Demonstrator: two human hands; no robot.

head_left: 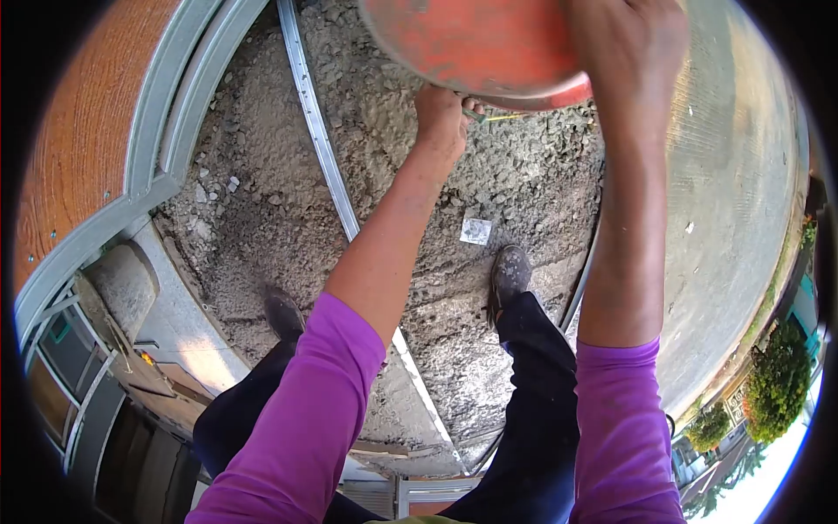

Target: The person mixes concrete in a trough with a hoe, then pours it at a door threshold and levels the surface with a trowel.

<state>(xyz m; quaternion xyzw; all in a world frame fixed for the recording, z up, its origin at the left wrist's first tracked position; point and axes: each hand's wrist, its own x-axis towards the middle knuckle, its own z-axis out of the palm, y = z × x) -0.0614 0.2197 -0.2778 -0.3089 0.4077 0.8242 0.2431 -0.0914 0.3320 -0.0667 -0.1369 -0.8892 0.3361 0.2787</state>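
Note:
A round red container [489, 44], smeared with grey, is at the top of the head view and partly out of frame. My right hand [630, 39] is at its right side, closed on it, with most fingers turned away from view. Just under the container's lower edge, my left hand [443, 118] is closed around a small green thing [474, 113] whose kind I cannot make out. A thin yellow line [504, 117] runs right from there. Rough, wet-looking concrete mix [515, 175] lies below both hands.
A long metal straight bar [316, 127] crosses the mix, passing under my left arm. A small white packet [476, 230] lies near my shoe [511, 275]. Wooden panels with grey metal frames [144, 131] stand left. A paved road [733, 175] runs along the right.

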